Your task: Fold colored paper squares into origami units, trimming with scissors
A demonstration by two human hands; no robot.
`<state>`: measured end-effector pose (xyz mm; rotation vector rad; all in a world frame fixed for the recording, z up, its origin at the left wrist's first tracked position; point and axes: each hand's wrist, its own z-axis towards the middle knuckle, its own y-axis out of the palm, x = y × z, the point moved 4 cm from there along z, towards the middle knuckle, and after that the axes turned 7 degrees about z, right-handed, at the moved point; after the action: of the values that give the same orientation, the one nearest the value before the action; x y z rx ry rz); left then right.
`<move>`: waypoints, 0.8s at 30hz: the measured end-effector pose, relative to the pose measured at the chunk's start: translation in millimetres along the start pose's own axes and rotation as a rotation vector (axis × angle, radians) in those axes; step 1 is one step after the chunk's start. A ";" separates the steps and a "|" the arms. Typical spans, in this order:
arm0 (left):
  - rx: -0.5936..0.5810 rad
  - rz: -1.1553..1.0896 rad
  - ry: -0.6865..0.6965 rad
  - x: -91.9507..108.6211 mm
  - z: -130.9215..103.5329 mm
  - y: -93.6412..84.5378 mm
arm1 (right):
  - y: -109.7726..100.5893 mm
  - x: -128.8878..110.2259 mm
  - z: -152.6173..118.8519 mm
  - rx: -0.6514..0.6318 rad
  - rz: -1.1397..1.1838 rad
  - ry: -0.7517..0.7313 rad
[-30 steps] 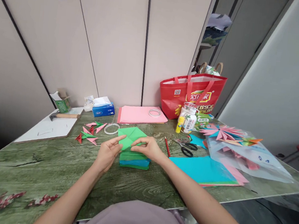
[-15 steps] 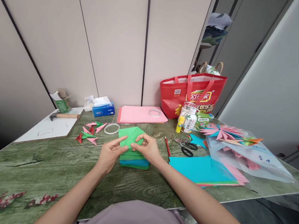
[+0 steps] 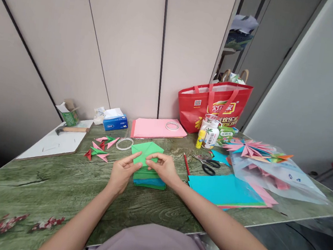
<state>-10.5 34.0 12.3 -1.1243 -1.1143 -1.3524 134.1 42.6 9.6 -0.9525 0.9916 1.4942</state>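
Between my two hands is a creased sheet of green paper [image 3: 148, 148], raised over a stack of green and blue paper [image 3: 149, 182]. My left hand [image 3: 121, 173] pinches its left edge between thumb and fingers. On the right side of the same sheet, my right hand [image 3: 164, 167] has thumb and index finger pressed together on the paper. Left of the sheet lies a white ring of tape [image 3: 124, 144]. Several folded pieces of pink, red and green paper [image 3: 102, 146] are further left.
Scissors [image 3: 208, 165], a red pencil [image 3: 186, 164] and a stack of blue paper [image 3: 227, 189] lie to the right. A glue stick [image 3: 200, 139] stands before a red bag [image 3: 189, 110]. A hammer [image 3: 72, 129] rests on a white board [image 3: 53, 144] at left. Pink paper [image 3: 151, 127] lies behind.
My right hand has shifted slightly, its fingers now lying closer along the paper's right side. The left hand keeps its hold in nearly the same place.
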 end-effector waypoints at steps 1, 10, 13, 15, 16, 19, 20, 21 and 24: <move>-0.027 -0.007 -0.003 1.2 -0.6 1.4 | -1.0 1.0 0.6 0.009 -0.004 -0.003; -0.092 -0.038 -0.003 0.3 -1.8 5.3 | -3.0 -1.8 2.4 0.019 -0.008 -0.021; -0.087 -0.043 -0.003 -0.5 -1.9 5.2 | -2.5 -4.2 2.2 0.018 -0.019 -0.023; -0.075 -0.042 -0.005 -0.4 -2.2 5.0 | -2.1 -4.5 2.1 0.013 -0.015 -0.031; -0.069 -0.042 -0.005 -0.1 -2.4 5.0 | -1.9 -4.3 2.1 0.009 -0.012 -0.037; -0.063 -0.046 -0.001 1.8 -3.2 5.0 | -1.8 -3.1 1.8 0.003 0.005 -0.051; -0.069 -0.055 -0.003 2.7 -3.3 5.2 | -2.0 -2.8 1.8 0.005 0.014 -0.055; -0.079 -0.075 -0.008 3.5 -3.4 5.4 | -2.3 -2.6 1.8 0.007 0.021 -0.057; -0.112 -0.177 -0.039 6.0 -2.8 6.2 | -3.6 -3.1 1.9 0.022 0.015 -0.059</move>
<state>-4.8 30.1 18.1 -1.1585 -1.2017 -1.5520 137.9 43.7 12.8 -0.8825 0.9721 1.5127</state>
